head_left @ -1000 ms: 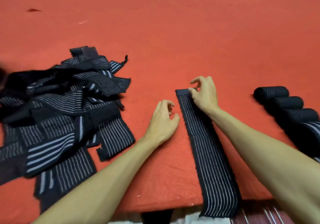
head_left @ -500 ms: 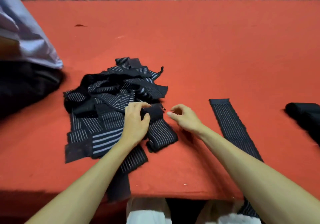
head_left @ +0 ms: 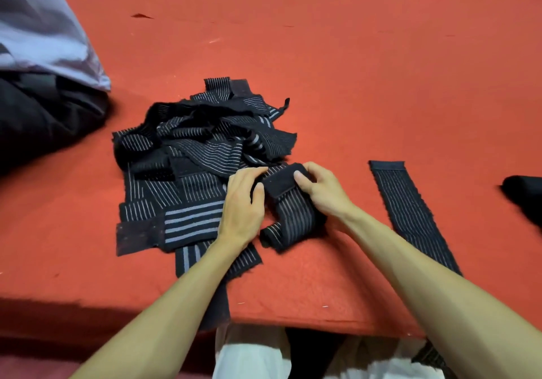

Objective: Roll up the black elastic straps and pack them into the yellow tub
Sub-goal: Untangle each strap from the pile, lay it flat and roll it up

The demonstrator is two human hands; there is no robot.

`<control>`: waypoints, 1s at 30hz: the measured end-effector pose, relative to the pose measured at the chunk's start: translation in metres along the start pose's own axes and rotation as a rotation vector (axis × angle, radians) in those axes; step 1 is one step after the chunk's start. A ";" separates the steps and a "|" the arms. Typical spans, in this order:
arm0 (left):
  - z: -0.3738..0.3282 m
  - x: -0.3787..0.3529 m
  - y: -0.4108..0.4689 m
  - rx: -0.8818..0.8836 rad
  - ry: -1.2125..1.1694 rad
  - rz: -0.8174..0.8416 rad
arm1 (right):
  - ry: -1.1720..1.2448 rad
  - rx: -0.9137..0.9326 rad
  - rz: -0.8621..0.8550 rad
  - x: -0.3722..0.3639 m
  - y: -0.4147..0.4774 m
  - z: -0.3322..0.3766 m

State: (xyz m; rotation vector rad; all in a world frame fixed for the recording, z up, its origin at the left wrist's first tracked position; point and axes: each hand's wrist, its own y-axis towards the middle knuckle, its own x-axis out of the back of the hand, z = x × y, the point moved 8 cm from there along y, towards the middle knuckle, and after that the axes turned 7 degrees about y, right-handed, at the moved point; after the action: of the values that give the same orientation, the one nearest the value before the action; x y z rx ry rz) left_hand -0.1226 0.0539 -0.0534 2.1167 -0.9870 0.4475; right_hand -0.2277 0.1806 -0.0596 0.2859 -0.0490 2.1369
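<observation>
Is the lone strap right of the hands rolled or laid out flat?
Laid out flat: the lone strap lies uncoiled on the red tabletop, running to its near edge.

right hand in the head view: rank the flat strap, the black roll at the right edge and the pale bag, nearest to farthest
1. flat strap, just right of the right hand
2. black roll, right edge
3. pale bag, far left corner

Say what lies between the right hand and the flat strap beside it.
Only bare red table cover: the head view shows nothing else between the right hand, which grips a folded strap, and the flat strap.
</observation>
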 end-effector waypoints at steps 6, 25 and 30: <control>-0.013 -0.007 -0.008 -0.101 0.109 0.125 | 0.108 -0.169 0.134 0.035 -0.020 0.005; -0.051 -0.025 0.001 -0.215 0.081 0.235 | -1.208 -0.025 0.101 0.097 -0.039 0.013; -0.054 -0.002 0.008 -0.278 0.079 0.076 | -0.615 0.121 0.028 0.034 -0.016 0.030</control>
State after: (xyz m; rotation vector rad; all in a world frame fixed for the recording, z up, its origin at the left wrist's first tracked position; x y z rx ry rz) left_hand -0.1302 0.0921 -0.0154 1.8060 -1.0234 0.4028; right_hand -0.2270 0.2127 -0.0237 1.0089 -0.2792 2.0076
